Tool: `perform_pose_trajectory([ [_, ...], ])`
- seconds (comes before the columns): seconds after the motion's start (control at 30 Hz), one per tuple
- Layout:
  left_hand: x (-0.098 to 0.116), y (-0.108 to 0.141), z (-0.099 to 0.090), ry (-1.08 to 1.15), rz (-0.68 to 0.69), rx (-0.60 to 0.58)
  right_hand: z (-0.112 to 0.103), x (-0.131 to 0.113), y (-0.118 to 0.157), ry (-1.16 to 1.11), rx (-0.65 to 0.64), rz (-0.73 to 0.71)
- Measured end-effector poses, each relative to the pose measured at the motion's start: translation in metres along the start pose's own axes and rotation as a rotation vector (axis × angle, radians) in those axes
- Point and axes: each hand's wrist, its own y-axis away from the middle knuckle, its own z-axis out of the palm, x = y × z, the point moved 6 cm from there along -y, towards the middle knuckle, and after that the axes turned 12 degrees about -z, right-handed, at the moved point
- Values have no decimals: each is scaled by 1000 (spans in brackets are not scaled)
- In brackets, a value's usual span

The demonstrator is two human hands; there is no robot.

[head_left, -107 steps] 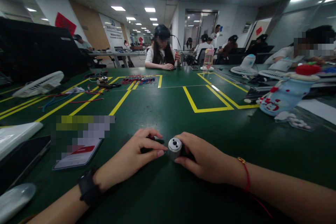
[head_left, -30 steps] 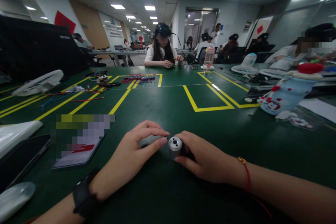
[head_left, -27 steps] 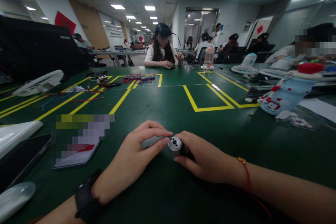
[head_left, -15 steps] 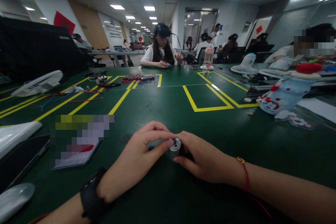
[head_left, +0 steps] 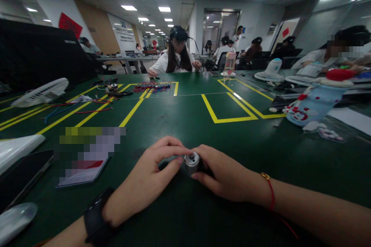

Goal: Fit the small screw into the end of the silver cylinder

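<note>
A small silver metal cylinder with a short shaft on its top face, looking like a small electric motor (head_left: 191, 166), stands upright on the green table. My right hand (head_left: 222, 173) grips it from the right, with the thumb on the near side and the other fingers behind. At its top, the index fingertip of my left hand (head_left: 158, 177) reaches the shaft. The left thumb is apart from that finger, just left of the motor's rim, and nothing is held between them.
A phone-like flat item (head_left: 84, 175), partly pixelated, and a white mouse (head_left: 19, 218) lie left. Wires (head_left: 156, 87) are bundled farther back, near a white fan (head_left: 43, 92). A blue bottle (head_left: 314, 102) stands right. Across the green table (head_left: 174, 123) sits another person (head_left: 176, 56).
My left thumb has come away from the shaft and moved left, so more of the motor's top shows. My right hand keeps its hold. The person opposite has reached a hand sideways.
</note>
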Motion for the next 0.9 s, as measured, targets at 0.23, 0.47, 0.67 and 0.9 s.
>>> perform_pose_trajectory([
  [0.23,-23,-3,-9,80,-148,74,-2,-1,0,7,-22,28],
  [0.47,-59,-9,-12,335,-378,145,-2,1,1,12,-24,49],
  [0.67,-65,-9,-11,524,-403,164,-2,1,1,8,-27,57],
  [0.9,-60,-8,-12,412,-403,151,-2,1,2,3,-25,57],
])
